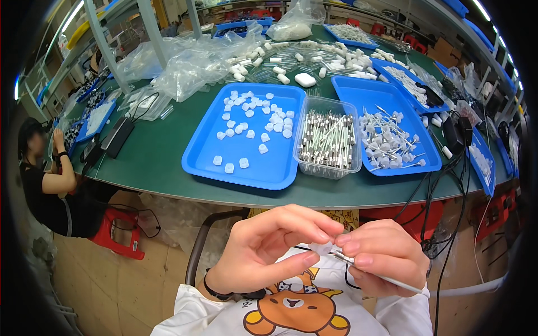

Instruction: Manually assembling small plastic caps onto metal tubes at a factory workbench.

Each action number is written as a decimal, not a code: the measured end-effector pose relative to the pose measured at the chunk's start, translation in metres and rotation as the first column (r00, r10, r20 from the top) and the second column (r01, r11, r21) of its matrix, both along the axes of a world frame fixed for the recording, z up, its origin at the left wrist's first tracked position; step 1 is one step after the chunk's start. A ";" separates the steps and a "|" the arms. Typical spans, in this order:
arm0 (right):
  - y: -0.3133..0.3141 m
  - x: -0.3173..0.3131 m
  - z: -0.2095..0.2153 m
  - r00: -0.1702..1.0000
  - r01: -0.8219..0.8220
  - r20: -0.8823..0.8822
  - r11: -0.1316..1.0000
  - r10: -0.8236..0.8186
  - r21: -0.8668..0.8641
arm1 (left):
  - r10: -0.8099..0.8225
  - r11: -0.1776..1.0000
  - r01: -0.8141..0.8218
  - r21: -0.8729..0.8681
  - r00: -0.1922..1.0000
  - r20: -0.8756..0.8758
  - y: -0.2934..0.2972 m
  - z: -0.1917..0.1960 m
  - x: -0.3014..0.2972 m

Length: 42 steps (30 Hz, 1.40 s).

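Above my lap, my left hand (260, 246) pinches a small translucent white cap (320, 248) between thumb and fingers. My right hand (389, 255) is closed on a thin rod (400, 284) with a metal end and a pale shaft. The rod's metal end points at the cap; whether they touch is hidden by my fingers. On the table ahead, a blue tray (240, 179) holds loose caps of the same kind. Beside it stands a clear plastic box (328, 171) full of thin metal rods. The blue tray (344, 87) on its right holds rods with caps on their ends.
Clear plastic bags (196, 67) and many white cylinders (280, 75) lie at the back of the green table (151, 151). Black cables (448, 213) hang off the table's right side. At left, a person (47, 185) sits on a red stool (120, 232).
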State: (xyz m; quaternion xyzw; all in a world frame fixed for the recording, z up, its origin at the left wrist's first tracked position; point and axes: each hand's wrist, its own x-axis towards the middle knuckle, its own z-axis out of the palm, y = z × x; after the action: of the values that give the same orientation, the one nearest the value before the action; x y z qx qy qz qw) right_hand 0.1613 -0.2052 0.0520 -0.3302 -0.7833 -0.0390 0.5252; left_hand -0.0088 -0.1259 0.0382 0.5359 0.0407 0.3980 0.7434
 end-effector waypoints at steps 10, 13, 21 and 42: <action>-0.005 -0.007 -0.002 0.994 0.097 0.052 0.992 -0.101 0.077 | 0.001 1.000 -0.002 0.024 0.999 0.036 0.001 -0.005 0.002; -0.005 -0.005 0.002 0.994 0.078 0.078 0.996 -0.081 0.048 | 0.008 0.998 -0.011 0.061 0.999 0.052 0.002 -0.006 0.003; -0.006 -0.003 0.002 0.999 0.030 0.029 0.999 -0.030 -0.012 | 0.005 0.998 -0.009 0.059 0.998 0.061 0.002 -0.006 0.002; -0.007 -0.004 0.001 0.998 0.055 0.007 0.998 -0.055 -0.039 | 0.066 0.993 -0.072 0.092 0.995 0.069 0.002 -0.010 0.004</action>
State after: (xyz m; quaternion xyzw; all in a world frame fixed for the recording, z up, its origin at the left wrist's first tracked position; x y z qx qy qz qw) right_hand 0.1570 -0.2119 0.0531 -0.3617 -0.7760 -0.0391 0.5152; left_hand -0.0047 -0.1236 0.0283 0.5552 0.0158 0.4424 0.7041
